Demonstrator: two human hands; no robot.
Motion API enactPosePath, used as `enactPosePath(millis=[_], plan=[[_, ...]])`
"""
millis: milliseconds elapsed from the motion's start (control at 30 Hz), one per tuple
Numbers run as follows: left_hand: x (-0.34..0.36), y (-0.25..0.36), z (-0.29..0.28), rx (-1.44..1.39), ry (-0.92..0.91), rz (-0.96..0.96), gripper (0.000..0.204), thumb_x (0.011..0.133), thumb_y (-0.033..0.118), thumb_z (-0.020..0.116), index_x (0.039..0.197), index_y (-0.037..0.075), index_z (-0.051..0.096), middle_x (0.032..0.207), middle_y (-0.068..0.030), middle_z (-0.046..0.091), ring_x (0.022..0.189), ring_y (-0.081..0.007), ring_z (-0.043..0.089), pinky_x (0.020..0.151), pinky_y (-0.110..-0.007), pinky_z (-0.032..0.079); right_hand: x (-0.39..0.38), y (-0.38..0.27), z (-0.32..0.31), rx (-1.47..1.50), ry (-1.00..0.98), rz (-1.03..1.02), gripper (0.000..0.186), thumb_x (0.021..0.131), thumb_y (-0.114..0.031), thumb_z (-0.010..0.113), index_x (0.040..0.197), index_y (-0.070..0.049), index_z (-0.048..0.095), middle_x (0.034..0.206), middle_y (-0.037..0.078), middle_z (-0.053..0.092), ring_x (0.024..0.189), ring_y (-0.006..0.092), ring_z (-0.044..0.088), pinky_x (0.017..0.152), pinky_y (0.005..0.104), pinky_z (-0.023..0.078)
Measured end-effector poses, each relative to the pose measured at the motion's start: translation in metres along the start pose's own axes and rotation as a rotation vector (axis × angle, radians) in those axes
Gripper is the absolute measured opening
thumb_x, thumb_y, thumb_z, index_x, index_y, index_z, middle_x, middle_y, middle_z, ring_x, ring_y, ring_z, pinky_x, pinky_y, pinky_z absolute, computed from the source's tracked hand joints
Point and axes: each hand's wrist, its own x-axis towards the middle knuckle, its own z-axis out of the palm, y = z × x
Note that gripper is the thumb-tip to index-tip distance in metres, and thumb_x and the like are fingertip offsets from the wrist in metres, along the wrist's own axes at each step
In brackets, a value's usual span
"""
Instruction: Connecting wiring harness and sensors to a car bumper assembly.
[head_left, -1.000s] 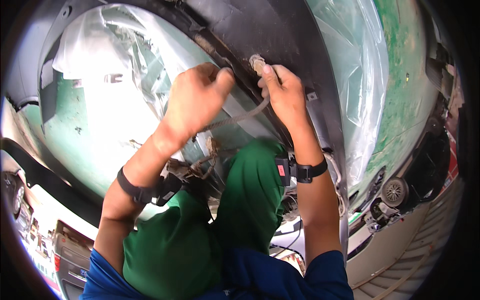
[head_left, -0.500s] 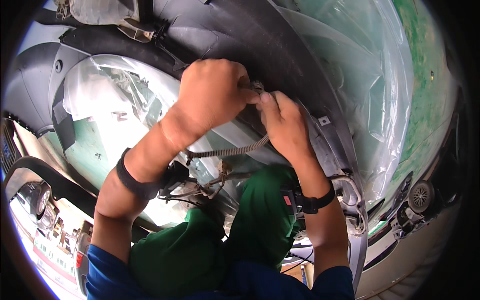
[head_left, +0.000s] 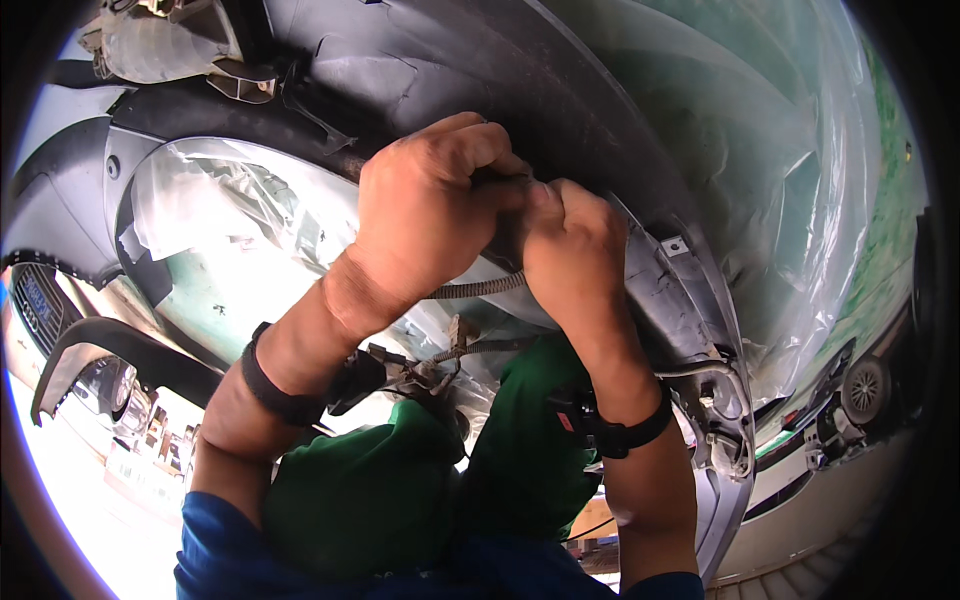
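Clock read from mid-view. A second earlier your left hand [head_left: 428, 215] hung clear at 11 o'clock while your right hand [head_left: 575, 250] held up the end of the corrugated conduit [head_left: 480, 288]; by this moment the two had met just above centre, thumb ends together. I took that to mean the job had passed from holding to two-handed finger work at that end.

Conduit ran from left of centre into your right grip, its end hidden under your knuckles. Right grip closed on it. Left fingers curled in; whether they pinched anything, I could not tell. Your view had shifted too, bringing the cloudy lamp [head_left: 165, 48] in at 10 o'clock.

Edges: dark panel [head_left: 450, 75] arched over your knuckles from 11 to 1, leaving little room upward, I judged. Metal tab [head_left: 675, 246] jutted near your right hand toward 3. Hanging wiring [head_left: 485, 347] at 6 lay near your left wrist strap [head_left: 280, 385], a likely snag. Your green-clad knees [head_left: 530, 430] closed off 5 to 7. Freest room looked to be the bright opening [head_left: 215, 295] at 9, beside your left forearm.
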Motion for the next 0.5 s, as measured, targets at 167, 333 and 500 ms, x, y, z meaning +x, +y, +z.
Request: enactPosePath(millis=[167, 333, 500], plan=[[-0.004, 0.001, 0.004, 0.005, 0.009, 0.117, 0.016, 0.072, 0.014, 0.077, 0.080, 0.012, 0.064, 0.080, -0.0013, 0.062, 0.076, -0.0287, 0.066, 0.062, -0.038, 0.051, -0.002, 0.000, -0.002, 0.009, -0.024, 0.069, 0.029, 0.095, -0.016, 0.059, 0.073, 0.003, 0.059, 0.070, 0.028, 0.063, 0.071, 0.0497, 0.062, 0.061, 0.0509, 0.048], [-0.008, -0.001, 0.000, 0.041, 0.028, 0.177, 0.011, 0.078, 0.014, 0.074, 0.080, 0.012, 0.064, 0.083, -0.0005, 0.063, 0.076, -0.0287, 0.067, 0.060, -0.039, 0.052, 0.004, -0.010, -0.012, -0.039, -0.167, 0.122, 0.031, 0.096, -0.021, 0.058, 0.078, 0.004, 0.064, 0.080, 0.030, 0.066, 0.079, 0.0513, 0.063, 0.068, 0.0519, 0.050], [-0.013, 0.003, -0.005, 0.172, -0.013, 0.190, 0.018, 0.076, 0.016, 0.072, 0.091, 0.013, 0.064, 0.095, -0.0032, 0.065, 0.087, -0.0296, 0.068, 0.070, -0.041, 0.055, -0.001, -0.003, -0.005, -0.049, -0.055, 0.079, 0.035, 0.097, -0.025, 0.057, 0.084, 0.006, 0.066, 0.088, 0.032, 0.066, 0.090, 0.0506, 0.063, 0.078, 0.0523, 0.049]])
